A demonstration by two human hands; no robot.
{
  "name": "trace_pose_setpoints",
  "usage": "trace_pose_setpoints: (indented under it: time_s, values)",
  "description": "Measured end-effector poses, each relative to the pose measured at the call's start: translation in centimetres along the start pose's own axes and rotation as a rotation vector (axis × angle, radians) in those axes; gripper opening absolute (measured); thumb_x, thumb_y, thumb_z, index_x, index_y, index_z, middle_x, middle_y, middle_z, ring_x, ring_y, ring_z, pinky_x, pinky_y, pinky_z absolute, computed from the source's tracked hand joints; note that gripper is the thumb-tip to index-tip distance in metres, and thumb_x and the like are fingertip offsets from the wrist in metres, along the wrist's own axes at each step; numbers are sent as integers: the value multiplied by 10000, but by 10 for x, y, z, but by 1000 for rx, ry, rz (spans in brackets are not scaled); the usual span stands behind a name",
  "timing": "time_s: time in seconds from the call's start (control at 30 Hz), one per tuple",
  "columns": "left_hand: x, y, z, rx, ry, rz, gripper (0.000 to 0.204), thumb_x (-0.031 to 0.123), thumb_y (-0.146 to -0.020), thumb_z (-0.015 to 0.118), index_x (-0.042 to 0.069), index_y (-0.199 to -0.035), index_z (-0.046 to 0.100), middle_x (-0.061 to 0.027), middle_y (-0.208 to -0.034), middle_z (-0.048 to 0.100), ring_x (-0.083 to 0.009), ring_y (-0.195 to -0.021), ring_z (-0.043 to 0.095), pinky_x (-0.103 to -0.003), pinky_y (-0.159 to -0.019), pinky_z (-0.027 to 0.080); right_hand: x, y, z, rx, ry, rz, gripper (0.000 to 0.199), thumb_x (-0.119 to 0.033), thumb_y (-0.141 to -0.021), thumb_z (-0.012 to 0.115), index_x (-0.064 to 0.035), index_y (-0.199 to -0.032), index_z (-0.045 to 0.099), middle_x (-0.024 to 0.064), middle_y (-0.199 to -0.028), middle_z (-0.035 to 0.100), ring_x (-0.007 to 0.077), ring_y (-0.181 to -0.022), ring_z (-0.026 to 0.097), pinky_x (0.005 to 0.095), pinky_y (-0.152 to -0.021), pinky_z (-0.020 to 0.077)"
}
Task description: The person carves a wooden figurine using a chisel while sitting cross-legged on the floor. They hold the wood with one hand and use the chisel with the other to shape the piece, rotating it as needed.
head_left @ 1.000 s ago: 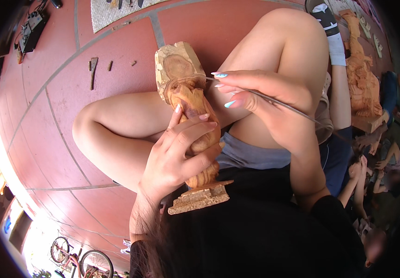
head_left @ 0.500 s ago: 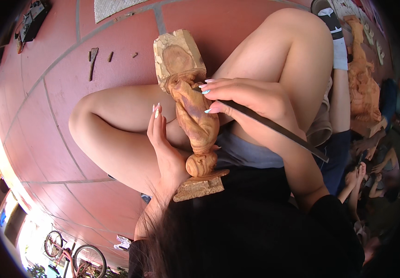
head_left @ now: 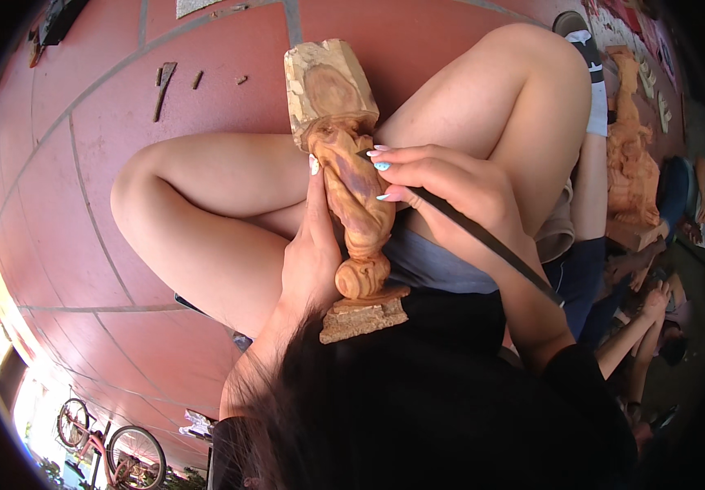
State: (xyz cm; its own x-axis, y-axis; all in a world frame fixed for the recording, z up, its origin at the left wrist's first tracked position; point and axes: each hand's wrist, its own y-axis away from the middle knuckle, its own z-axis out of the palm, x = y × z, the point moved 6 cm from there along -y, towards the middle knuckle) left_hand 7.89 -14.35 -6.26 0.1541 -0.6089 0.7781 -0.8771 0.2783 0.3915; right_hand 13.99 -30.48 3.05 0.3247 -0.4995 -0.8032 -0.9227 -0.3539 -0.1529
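A carved wooden figure (head_left: 361,204) lies lengthwise between my crossed legs, its rough block end (head_left: 332,82) away from me and its flat base (head_left: 362,318) against my black shirt. My left hand (head_left: 313,253) wraps its left side, one fingertip resting near the upper carving; the other fingers are mostly hidden. Pinched in my right hand (head_left: 463,192) is a long, flat, dark metal file (head_left: 491,249). The file's far tip touches the carving's upper right side, and its other end runs back along my right wrist.
On the red tiled floor (head_left: 205,106) at the upper left lie a small tool (head_left: 165,90) and wood bits. To the right stands another carved wooden piece (head_left: 632,147), near other people's arms (head_left: 638,327). A bicycle (head_left: 111,449) shows at the lower left.
My left hand, with fingers lifted off before, has closed in against the carving's left side. The file stays at the carving in my right hand. The view has shifted slightly.
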Motion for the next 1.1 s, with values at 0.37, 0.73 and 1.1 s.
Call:
trace_pose_setpoints:
  time_s: [0.37,0.73,1.1]
  values:
    - [-3,2,3,7,-5,9,1148,290,-864,783,52,-1606,-60,-284,-1452,500,-414,-1173,642,-450,-898,583,0,6,-1,-14,-46,32,203,119,-772,756,62,-956,691,188,-1045,746,295,-997,741,342,-837,606]
    - [-10,3,5,1,-51,-21,1149,283,-841,803,50,-1601,-27,-276,-1345,570,-393,-1114,668,-434,-875,587,-5,8,1,-64,-51,-25,220,153,-758,743,83,-955,673,209,-1054,732,310,-986,744,343,-820,623]
    - [-5,2,-1,12,-20,-64,1150,300,-791,863,33,-1592,81,-272,-1195,669,-366,-1036,714,-416,-847,593,-10,6,2,-115,40,-18,189,128,-785,732,74,-957,675,190,-1036,735,297,-993,740,337,-829,615]
